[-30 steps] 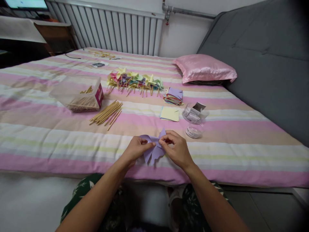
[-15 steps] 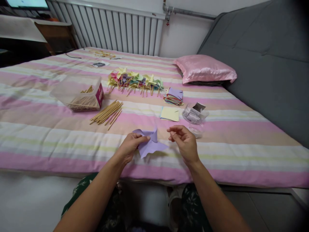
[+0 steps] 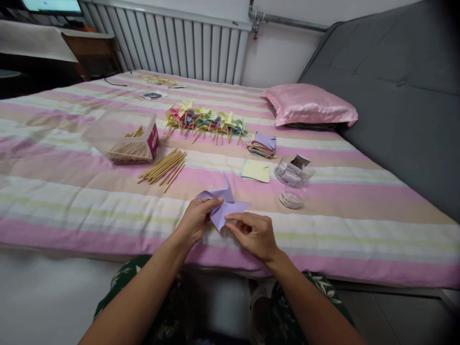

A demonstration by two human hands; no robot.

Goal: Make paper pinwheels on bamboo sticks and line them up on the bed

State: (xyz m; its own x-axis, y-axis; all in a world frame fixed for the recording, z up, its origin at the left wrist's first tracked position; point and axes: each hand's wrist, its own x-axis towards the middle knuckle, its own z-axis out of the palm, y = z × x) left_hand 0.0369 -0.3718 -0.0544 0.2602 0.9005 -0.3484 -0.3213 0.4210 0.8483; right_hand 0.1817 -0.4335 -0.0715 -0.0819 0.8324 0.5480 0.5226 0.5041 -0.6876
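A purple paper pinwheel shape [image 3: 224,206] is held above the near edge of the striped bed [image 3: 359,225]. My left hand [image 3: 196,221] pinches its left side at the middle. Just below it, my right hand [image 3: 253,235] has its fingertips on the lower corner of the paper. A loose bundle of wooden sticks [image 3: 163,166] lies ahead to the left. A yellow paper square [image 3: 256,171] lies ahead, and a stack of coloured paper squares [image 3: 262,144] sits behind it.
A clear box of sticks [image 3: 124,139] stands at the left. A row of finished paper pinwheels [image 3: 204,120] lies further back. A clear jar [image 3: 293,172] lies on its side beside its lid [image 3: 290,200]. A pink pillow [image 3: 311,106] and grey headboard [image 3: 395,86] are at the right.
My right hand let go of the purple paper, moved away to the right, then came back under it to its lower corner. The paper turned and rose slightly in my left hand.
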